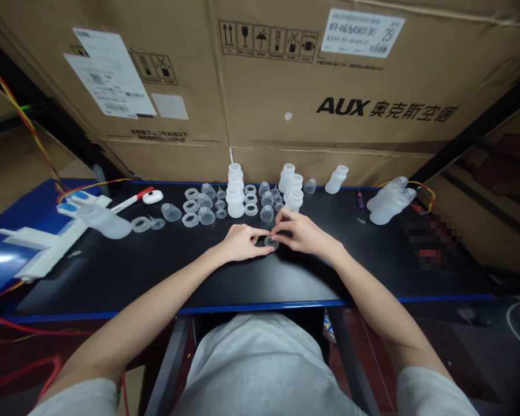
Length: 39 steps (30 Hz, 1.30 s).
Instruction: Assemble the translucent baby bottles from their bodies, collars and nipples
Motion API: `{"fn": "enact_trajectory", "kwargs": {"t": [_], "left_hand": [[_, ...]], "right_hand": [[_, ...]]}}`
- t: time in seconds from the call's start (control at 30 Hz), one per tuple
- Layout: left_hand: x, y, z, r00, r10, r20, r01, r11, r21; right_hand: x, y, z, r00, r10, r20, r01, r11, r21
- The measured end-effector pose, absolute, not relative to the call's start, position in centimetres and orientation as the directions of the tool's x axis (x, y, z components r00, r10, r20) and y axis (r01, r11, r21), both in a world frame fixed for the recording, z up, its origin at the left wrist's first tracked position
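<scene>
My left hand (241, 241) and my right hand (301, 232) meet over the middle of the black table (156, 271). Both pinch a small translucent ring-shaped part (270, 242) held between their fingertips just above the tabletop. A ring shows on a finger of my right hand. Right behind my hands stand several translucent plastic bottles (234, 199) and a cluster of clear rings and small caps (203, 207). Whether a second piece sits inside the ring is too small to tell.
A bottle (106, 222) lies on its side at the left by white strips with blue ends (75, 199) and a red-and-white marker (132, 201). More bottles (390, 202) lie at the right. Large cardboard boxes (329, 86) wall off the back. Cables run along both sides.
</scene>
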State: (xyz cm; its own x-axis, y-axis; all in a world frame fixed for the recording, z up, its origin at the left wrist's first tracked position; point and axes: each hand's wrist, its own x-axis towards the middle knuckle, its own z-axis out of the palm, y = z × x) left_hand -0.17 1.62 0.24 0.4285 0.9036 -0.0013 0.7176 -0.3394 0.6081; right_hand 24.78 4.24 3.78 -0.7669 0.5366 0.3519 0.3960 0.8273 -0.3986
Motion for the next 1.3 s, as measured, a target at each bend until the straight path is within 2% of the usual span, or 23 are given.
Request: {"fn": "enact_trajectory", "kwargs": {"t": [0.17, 0.53, 0.67, 0.77, 0.9, 0.97, 1.0, 1.13, 1.3], "left_hand": [[-0.1, 1.5, 0.4, 0.452, 0.892, 0.021, 0.712, -0.376, 0.593], [-0.3, 1.6, 0.4, 0.473, 0.881, 0.022, 0.711, -0.396, 0.581], [-0.3, 1.6, 0.3, 0.474, 0.88, 0.023, 0.719, -0.402, 0.566], [-0.3, 1.7, 0.4, 0.479, 0.878, 0.024, 0.719, -0.408, 0.563], [-0.4, 1.6, 0.5, 0.488, 0.872, 0.036, 0.699, -0.416, 0.582], [-0.4, 1.6, 0.5, 0.491, 0.869, 0.057, 0.677, -0.422, 0.603], [-0.4, 1.6, 0.4, 0.489, 0.869, 0.075, 0.661, -0.425, 0.618], [0.0, 1.4, -0.4, 0.452, 0.876, 0.167, 0.559, -0.424, 0.713], [0.9, 1.3, -1.4, 0.345, 0.895, 0.285, 0.443, -0.422, 0.791]], "right_hand": [[25.0, 4.1, 3.7, -0.758, 0.554, 0.344, 0.366, 0.798, -0.479], [25.9, 5.1, 3.8, -0.717, 0.591, 0.369, 0.348, 0.763, -0.544], [25.8, 4.9, 4.3, -0.672, 0.591, 0.446, 0.295, 0.766, -0.571], [25.7, 4.6, 5.1, -0.536, 0.612, 0.581, 0.277, 0.778, -0.564], [26.7, 5.8, 5.3, -0.111, 0.641, 0.759, 0.471, 0.707, -0.528], [27.9, 7.4, 4.5, 0.056, 0.641, 0.765, 0.576, 0.606, -0.55], [28.7, 8.3, 4.0, 0.082, 0.658, 0.749, 0.618, 0.556, -0.556], [31.5, 11.7, 1.2, -0.017, 0.795, 0.606, 0.771, 0.396, -0.498], [32.7, 13.7, -1.4, -0.183, 0.877, 0.444, 0.877, 0.35, -0.33]]}}
